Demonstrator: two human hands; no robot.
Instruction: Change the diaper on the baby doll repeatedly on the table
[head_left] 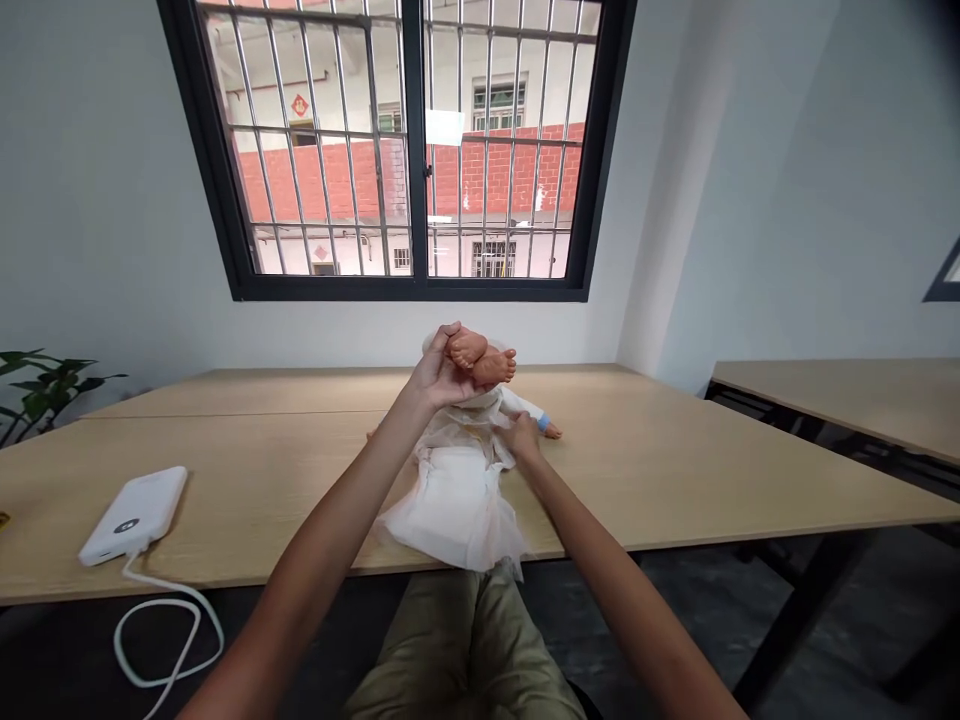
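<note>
A baby doll lies on its back on the table, with its bare feet (481, 360) raised toward me. My left hand (439, 375) is wrapped round the doll's legs near the ankles and holds them up. Under the doll's bottom, a white diaper (454, 485) is spread open toward the table's front edge, with sheer white fabric (420, 530) around it. My right hand (520, 437) is closed at the diaper's far right edge, its fingertips partly hidden. Beside that hand, the doll's arm (551, 428) sticks out of a white sleeve with a blue cuff. The raised legs cover its head.
A white power bank (139, 515) lies on the left of the wooden table (285, 470), its white cable (199, 610) hanging over the front edge. A plant (45, 390) stands at the far left. Behind the table is a barred window (412, 150); another table (847, 400) is at the right.
</note>
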